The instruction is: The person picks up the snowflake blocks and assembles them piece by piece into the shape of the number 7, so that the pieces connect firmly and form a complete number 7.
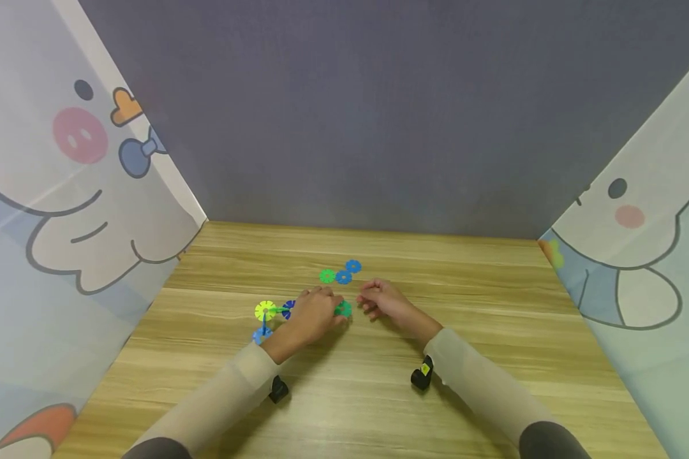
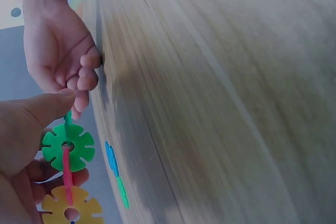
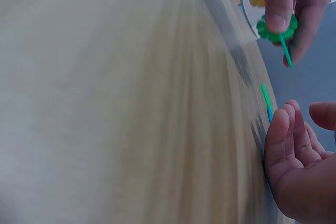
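Observation:
My left hand (image 1: 317, 313) pinches the end of a chain of slotted plastic snowflake discs between thumb and fingers. In the left wrist view a green disc (image 2: 81, 139), an edge-on red disc (image 2: 66, 163) and an orange-yellow disc (image 2: 86, 199) are linked there. The chain runs left to a dark blue disc (image 1: 288, 310), a yellow-green disc (image 1: 261, 306) and a light blue disc (image 1: 258, 335); its middle is hidden under the hand. Just right of the chain's green end disc (image 1: 346, 308), my right hand (image 1: 386, 302) hovers with loosely curled fingers and holds nothing.
Beyond the hands lie a loose green disc (image 1: 327, 271) and two blue discs, one nearer (image 1: 344, 281) and one farther (image 1: 353, 262). A grey wall (image 1: 356, 127) rises behind the wooden table (image 1: 367, 395). Cartoon-printed panels flank both sides.

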### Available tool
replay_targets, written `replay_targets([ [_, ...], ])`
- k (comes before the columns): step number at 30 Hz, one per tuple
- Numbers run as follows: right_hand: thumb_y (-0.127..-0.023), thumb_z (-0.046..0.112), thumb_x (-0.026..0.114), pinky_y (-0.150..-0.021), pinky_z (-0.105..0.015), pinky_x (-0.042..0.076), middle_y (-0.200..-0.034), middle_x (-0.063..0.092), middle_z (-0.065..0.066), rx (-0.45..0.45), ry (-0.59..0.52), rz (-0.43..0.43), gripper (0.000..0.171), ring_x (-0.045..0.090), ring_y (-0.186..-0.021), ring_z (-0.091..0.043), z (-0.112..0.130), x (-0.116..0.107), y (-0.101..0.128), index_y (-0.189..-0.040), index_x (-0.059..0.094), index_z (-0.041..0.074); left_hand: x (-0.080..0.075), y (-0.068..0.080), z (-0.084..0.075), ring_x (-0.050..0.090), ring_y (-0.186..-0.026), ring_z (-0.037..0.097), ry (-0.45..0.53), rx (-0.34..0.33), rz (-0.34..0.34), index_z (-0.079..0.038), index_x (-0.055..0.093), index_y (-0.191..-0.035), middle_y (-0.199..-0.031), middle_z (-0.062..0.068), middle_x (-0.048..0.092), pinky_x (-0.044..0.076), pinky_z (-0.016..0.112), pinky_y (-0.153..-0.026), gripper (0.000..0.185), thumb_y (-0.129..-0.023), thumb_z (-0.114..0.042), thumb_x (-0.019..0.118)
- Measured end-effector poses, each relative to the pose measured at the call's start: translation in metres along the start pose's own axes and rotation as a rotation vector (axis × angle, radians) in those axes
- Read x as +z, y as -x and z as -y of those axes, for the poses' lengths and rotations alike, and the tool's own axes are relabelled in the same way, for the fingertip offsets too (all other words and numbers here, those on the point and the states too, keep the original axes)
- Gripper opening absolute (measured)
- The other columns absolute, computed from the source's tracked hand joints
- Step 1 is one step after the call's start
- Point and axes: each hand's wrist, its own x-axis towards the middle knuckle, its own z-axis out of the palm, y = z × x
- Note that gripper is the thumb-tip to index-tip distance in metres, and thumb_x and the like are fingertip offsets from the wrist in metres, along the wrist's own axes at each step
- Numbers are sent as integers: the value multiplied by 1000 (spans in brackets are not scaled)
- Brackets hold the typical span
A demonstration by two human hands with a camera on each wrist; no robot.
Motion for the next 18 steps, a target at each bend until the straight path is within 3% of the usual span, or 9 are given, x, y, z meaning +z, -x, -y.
replay_targets([
  [6,-105,15,54,-57,-24,53,-97,69,-9,-48,100,-81,30,60,-71,-13,7,-3,-19,-132,52,0,2,1,1,69,-111,28,-22,5,-7,-15,73,-122,-115,5,73,56,58,-98,45,-90,-48,75],
  [13,-101,13,54,-47,-21,46,-80,61,-5,-148,315,-189,23,53,-56,-12,10,-4,-40,-121,58,2,1,3,2,69,-109,30,-16,11,-25,-14,73,-120,-115,7,74,58,56,-93,44,-90,-45,76],
  [18,-100,13,55,-41,-21,45,-87,63,-5,-193,470,-252,27,50,-47,-9,15,-3,-50,-124,60,3,1,4,2,69,-110,31,-23,7,-19,-14,73,-122,-116,7,74,57,57,-95,46,-89,-47,75],
])
